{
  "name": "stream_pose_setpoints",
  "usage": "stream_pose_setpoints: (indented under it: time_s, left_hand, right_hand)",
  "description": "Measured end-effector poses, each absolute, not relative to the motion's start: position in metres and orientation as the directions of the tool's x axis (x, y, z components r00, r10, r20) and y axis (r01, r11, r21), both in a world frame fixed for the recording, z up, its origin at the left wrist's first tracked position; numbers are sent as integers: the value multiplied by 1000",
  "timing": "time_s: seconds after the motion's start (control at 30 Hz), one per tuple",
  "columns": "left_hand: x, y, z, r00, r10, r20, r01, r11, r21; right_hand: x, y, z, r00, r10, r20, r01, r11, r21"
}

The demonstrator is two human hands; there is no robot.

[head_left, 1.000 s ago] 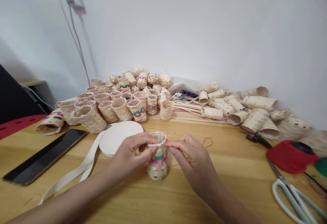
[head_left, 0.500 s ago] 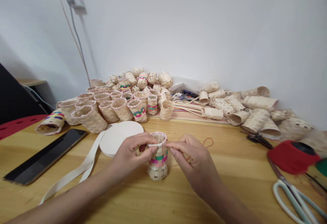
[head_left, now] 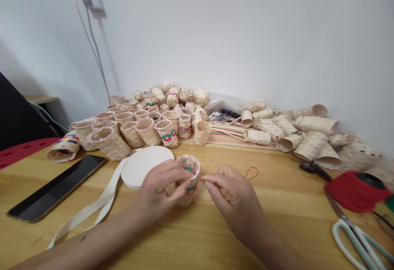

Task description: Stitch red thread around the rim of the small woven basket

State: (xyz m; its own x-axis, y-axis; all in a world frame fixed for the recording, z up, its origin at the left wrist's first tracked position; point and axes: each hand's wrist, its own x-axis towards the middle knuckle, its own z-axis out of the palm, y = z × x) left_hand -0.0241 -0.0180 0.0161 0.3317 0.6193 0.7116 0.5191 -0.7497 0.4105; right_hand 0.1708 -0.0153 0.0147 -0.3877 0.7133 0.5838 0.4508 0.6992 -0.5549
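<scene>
Small woven straw basket w/ coloured band [head_left: 188, 174]: was upright, now tipped. Left hand [head_left: 160, 188] fingers wrap it; right hand [head_left: 237, 198] fingers pinched closed beside rim, contents unclear.

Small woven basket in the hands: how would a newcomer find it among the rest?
On the light wooden table, look front and centre, right of the flat round white disc. The small woven straw basket with coloured bands is tilted in the left hand; all other baskets sit unheld near the wall.
</scene>
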Motion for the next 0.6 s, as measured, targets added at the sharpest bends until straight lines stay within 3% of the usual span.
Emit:
stream_pose_setpoints:
  time_s: [0.17,0.33,0.6]
  left_hand:
    - [-21,-17,12,337,479,811,560,-794,236]
    - [-21,-16,9,349,487,801,586,-780,219]
    - [-14,-21,3,382,473,794,557,-803,211]
  right_hand:
    - [166,-14,8,-340,828,446,434,559,-706]
    - [162,-9,-2,-315,899,303,349,407,-844]
    - [162,-10,-5,-312,911,270,286,361,-887]
